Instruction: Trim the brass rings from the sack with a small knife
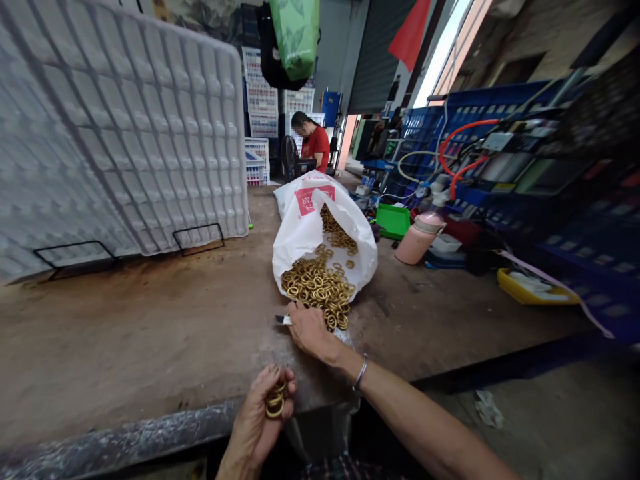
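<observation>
A white plastic bag [300, 233] lies open on the worn table [150, 333], spilling a heap of brass rings [317, 287] toward me. My right hand [307, 328] rests at the near edge of the heap, fingers curled down among the rings, with a small metal piece [283, 320] sticking out to its left. My left hand [263, 413] sits at the table's front edge, closed round a small stack of brass rings [275, 402].
A large white moulded tray [125, 133] leans upright on wire stands at the left. A pink flask [419, 238], a green tub [393, 220] and a yellow tray [530, 288] lie to the right beside blue crates. A person in red [315, 143] works at the far end.
</observation>
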{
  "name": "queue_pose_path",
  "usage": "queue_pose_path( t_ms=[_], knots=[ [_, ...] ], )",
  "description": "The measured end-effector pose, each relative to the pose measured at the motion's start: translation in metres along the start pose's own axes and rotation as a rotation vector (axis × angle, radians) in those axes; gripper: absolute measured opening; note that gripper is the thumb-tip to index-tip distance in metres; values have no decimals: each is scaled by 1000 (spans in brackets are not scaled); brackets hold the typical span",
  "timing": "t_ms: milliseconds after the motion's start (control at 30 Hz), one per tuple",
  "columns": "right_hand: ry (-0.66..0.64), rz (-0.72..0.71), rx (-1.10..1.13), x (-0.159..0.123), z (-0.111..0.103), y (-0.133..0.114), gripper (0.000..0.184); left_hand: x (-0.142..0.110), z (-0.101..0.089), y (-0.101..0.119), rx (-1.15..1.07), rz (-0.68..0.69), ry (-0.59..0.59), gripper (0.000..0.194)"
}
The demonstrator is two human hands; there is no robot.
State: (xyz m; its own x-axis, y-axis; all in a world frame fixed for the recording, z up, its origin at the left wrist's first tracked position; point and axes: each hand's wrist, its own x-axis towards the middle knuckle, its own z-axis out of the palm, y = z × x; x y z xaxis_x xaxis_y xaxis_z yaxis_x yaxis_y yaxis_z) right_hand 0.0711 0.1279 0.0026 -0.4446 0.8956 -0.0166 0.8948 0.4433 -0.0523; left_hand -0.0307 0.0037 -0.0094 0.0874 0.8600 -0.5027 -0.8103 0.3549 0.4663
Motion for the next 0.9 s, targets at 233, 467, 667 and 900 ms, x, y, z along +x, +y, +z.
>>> queue_pose_path(
  t_ms=[233,467,667,900],
  knots=[
    [40,-2,99,-2,-1,5,20,9,3,0,94,103,14,34],
    [139,6,763,-31,6,3,7,15,3,-8,412,347,121,42],
    [50,11,1162,-55,-3,-6,13,18,3,-13,625,426,163,39],
    [-4,20,1166,-59,4,4,20,15,8,-10,932,728,154,18]
  ],
)
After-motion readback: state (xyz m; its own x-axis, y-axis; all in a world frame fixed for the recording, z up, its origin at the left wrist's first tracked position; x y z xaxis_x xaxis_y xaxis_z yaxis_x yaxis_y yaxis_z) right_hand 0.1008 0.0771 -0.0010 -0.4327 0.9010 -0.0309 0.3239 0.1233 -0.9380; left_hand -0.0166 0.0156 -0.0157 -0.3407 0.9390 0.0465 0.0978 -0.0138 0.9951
